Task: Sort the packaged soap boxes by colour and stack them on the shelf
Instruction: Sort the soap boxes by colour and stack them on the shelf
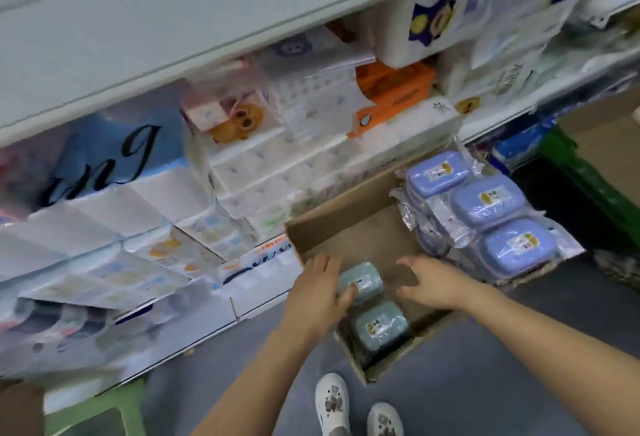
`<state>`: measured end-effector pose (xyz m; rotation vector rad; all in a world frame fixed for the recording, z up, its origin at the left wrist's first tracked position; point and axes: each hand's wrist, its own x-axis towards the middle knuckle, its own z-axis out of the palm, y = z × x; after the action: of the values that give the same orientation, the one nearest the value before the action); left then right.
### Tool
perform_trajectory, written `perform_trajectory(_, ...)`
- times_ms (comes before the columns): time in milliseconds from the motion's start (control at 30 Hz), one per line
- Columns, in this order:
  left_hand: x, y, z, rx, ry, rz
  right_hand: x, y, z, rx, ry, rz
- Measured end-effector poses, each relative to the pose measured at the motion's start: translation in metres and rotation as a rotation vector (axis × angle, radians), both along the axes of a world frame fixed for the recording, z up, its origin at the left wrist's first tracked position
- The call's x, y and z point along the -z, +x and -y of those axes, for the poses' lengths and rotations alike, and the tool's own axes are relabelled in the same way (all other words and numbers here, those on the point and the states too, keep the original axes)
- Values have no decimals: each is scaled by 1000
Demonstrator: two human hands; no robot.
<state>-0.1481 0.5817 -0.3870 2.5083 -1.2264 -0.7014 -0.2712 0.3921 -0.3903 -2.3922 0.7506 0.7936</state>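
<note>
A brown cardboard box (332, 228) lies on the floor below the shelf. Two green soap boxes sit in its near left corner. My left hand (317, 292) grips the farther green soap box (362, 280), thumb on its near edge. The nearer green soap box (379, 330) lies just behind it toward me. My right hand (431, 281) hovers open over the bare box bottom, fingers spread, holding nothing. Several blue soap boxes (485, 202) in clear wrap are stacked along the box's right side.
The shelf (207, 41) holds packs of tissue and toilet paper (277, 165) right behind the cardboard box. A green stool (100, 411) stands at the bottom left. My white shoes (332, 401) are on the grey floor. A green crate (588, 172) stands at the right.
</note>
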Motion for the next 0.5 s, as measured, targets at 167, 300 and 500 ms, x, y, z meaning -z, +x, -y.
perform_trajectory(167,100,20,57,95,175,-80,108,6,11,115,226,-159)
perform_trajectory(300,173,28,90,67,442,-135,170,8,13,194,382,-185)
perform_trajectory(500,226,25,103,164,652,-100,214,8,6,402,446,-253)
